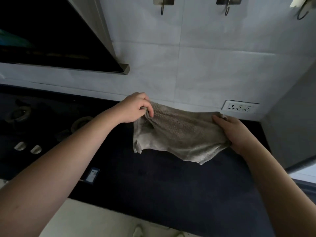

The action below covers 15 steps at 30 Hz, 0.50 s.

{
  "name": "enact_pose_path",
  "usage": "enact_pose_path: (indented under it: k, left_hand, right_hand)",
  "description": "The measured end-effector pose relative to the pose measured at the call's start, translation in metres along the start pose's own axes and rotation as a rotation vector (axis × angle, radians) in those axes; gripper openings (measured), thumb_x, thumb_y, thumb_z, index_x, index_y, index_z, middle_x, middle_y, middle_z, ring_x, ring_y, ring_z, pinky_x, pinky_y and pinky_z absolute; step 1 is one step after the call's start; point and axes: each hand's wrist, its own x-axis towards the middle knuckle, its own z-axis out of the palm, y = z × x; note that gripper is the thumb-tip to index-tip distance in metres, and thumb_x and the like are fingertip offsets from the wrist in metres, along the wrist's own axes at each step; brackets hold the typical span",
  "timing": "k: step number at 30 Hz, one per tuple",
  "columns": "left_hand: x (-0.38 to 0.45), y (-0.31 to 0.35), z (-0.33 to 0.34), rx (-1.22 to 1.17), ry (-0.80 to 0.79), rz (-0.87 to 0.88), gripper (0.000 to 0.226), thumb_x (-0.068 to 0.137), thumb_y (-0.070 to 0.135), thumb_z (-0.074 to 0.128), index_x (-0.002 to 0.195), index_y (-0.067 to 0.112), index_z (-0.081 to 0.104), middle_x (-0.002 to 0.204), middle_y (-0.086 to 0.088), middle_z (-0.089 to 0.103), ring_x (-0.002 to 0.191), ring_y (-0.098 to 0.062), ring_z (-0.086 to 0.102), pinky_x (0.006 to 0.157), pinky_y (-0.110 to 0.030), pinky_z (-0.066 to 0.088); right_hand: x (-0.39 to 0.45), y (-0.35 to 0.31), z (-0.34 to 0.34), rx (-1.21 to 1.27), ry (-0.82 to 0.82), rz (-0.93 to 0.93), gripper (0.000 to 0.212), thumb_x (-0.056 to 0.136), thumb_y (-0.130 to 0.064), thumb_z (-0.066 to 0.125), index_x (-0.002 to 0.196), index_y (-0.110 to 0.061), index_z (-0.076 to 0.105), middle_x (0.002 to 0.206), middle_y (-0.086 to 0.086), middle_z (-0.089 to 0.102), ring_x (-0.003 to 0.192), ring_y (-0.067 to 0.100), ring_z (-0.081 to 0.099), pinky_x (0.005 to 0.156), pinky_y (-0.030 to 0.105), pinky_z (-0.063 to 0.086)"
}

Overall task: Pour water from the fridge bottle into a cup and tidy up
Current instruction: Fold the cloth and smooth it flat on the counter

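Note:
A grey textured cloth [177, 134] hangs stretched between my two hands, just above the dark countertop [171, 194]. My left hand [135, 108] pinches its upper left corner near the tiled wall. Over on the other side, my right hand [232, 132] grips the cloth's right edge. The lower part of the cloth droops toward the counter. No bottle or cup is in view.
A gas hob with burners [80, 124] and knobs [28, 147] lies at the left. A dark chimney hood [56, 40] hangs above it. A wall socket [239, 107] and metal hooks [162, 9] are on the white tiles. A grey fridge side [294, 117] stands at the right.

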Motion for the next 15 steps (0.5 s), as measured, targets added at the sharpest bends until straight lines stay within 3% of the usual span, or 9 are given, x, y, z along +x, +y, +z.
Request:
enact_pose_path:
  k: [5, 10, 13, 15]
  left_hand:
    - [0.031, -0.024, -0.002, 0.275, -0.041, 0.075, 0.035, 0.098, 0.009, 0.05, 0.094, 0.032, 0.076, 0.122, 0.0, 0.053, 0.115, -0.022, 0.039, 0.099, -0.034, 0.026]
    - [0.05, -0.042, -0.006, 0.306, -0.128, 0.091, 0.036, 0.094, 0.006, 0.05, 0.099, 0.034, 0.071, 0.116, 0.002, 0.051, 0.113, -0.021, 0.039, 0.098, -0.035, 0.028]
    - [0.059, -0.056, -0.011, 0.278, -0.161, 0.127, 0.03, 0.089, 0.011, 0.059, 0.099, 0.038, 0.069, 0.106, 0.005, 0.049, 0.107, -0.018, 0.039, 0.097, -0.033, 0.031]
    - [0.068, -0.064, -0.015, 0.277, -0.158, 0.165, 0.026, 0.085, 0.017, 0.068, 0.1, 0.037, 0.07, 0.102, 0.007, 0.047, 0.103, -0.014, 0.037, 0.095, -0.032, 0.032]
  right_hand:
    - [0.019, 0.005, 0.005, -0.234, 0.075, -0.117, 0.03, 0.092, -0.044, 0.06, 0.088, -0.015, 0.069, 0.088, 0.008, 0.073, 0.084, 0.02, 0.067, 0.084, 0.04, 0.053]
    - [0.033, -0.002, 0.015, -0.514, 0.174, -0.201, 0.039, 0.094, -0.043, 0.056, 0.081, -0.007, 0.064, 0.072, 0.009, 0.062, 0.067, 0.015, 0.053, 0.061, 0.028, 0.039]
    - [0.042, -0.009, 0.013, -0.607, 0.188, -0.231, 0.038, 0.094, -0.042, 0.057, 0.08, -0.007, 0.065, 0.065, 0.006, 0.054, 0.061, 0.014, 0.047, 0.056, 0.026, 0.035]
    - [0.049, -0.014, 0.012, -0.656, 0.204, -0.238, 0.04, 0.093, -0.043, 0.059, 0.082, -0.006, 0.066, 0.066, 0.015, 0.051, 0.062, 0.016, 0.046, 0.057, 0.029, 0.034]
